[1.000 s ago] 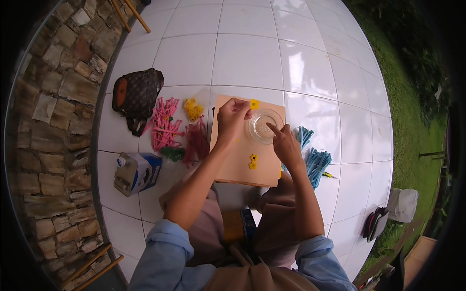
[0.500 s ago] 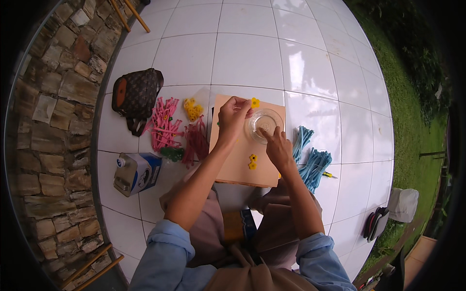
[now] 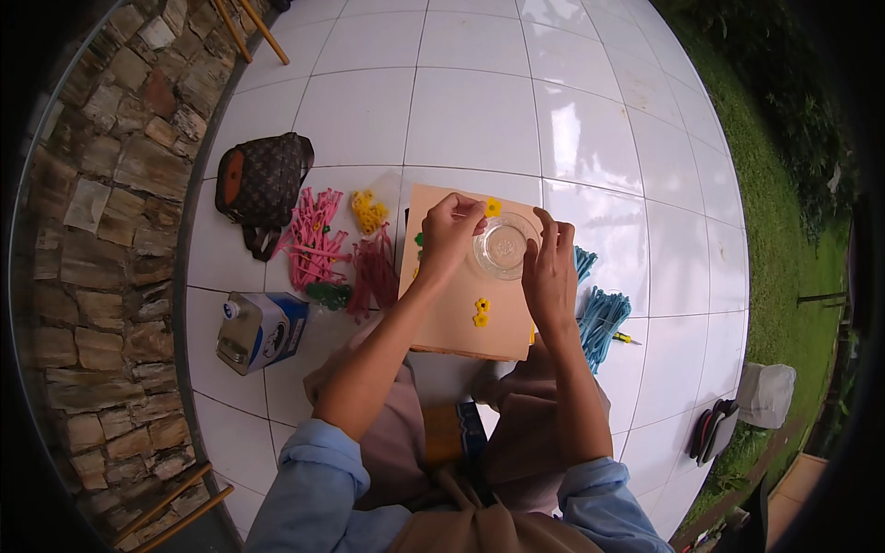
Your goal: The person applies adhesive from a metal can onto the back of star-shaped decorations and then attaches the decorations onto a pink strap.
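Observation:
My left hand (image 3: 450, 229) pinches a small yellow flower-shaped piece (image 3: 493, 207) by its near edge, above the far side of a round clear dish (image 3: 505, 247). At the dish's right rim, my right hand (image 3: 550, 263) is raised with fingers bent and apart, and nothing shows between them. The dish rests on a flat tan board (image 3: 442, 318) in front of me. Two yellow flower pieces (image 3: 481, 311) lie together on the board, nearer to me. A small green piece (image 3: 419, 239) is at the board's left edge.
Left of the board are pink strips (image 3: 313, 240), yellow pieces (image 3: 369, 212), a green bundle (image 3: 329, 295), a brown bag (image 3: 263, 180) and a metal can (image 3: 263, 330). Blue strips (image 3: 604, 318) and a yellow-handled tool (image 3: 627, 339) lie to the right on the white tiles.
My right hand has come up out of the dish and moved to its right rim, its fingers now spread. My left hand has shifted slightly right with the yellow flower piece.

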Tool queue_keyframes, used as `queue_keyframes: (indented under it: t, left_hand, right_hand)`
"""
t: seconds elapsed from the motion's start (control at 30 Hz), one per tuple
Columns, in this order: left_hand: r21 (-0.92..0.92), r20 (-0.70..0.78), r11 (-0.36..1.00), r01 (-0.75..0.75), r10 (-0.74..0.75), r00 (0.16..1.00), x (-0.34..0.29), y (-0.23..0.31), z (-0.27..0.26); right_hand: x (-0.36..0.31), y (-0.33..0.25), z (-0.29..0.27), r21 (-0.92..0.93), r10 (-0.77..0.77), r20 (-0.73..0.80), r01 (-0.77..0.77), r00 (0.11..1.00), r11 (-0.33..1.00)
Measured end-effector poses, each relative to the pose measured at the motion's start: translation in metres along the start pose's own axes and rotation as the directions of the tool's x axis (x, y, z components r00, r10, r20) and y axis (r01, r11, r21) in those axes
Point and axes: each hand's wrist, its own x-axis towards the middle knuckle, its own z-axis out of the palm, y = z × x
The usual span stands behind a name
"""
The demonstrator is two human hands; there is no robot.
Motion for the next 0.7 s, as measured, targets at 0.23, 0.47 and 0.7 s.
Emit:
queue_keyframes:
  t: [0.23,0.47,0.7]
  left_hand:
    - [0.048,0.011,0.998,-0.045,0.044,0.999,-0.0012,-0.0004,-0.0002]
    - [0.192,0.034,0.966,-0.176,0.172,0.984,-0.0016,-0.0068,0.0045]
    - [0.229,0.068,0.962,-0.151,0.139,0.988,-0.0032,-0.0042,0.0035]
  right_hand:
    - [0.0019,-0.0101,-0.0027,0.048,-0.220,0.037,0.219,0.975,0.975]
    - [0.0021,-0.0025,0.0024,-0.016,-0.270,0.015,0.270,0.963,0.963]
    - [0.0029,-0.0019,0.0038,-0.010,-0.269,0.015,0.269,0.963,0.963]
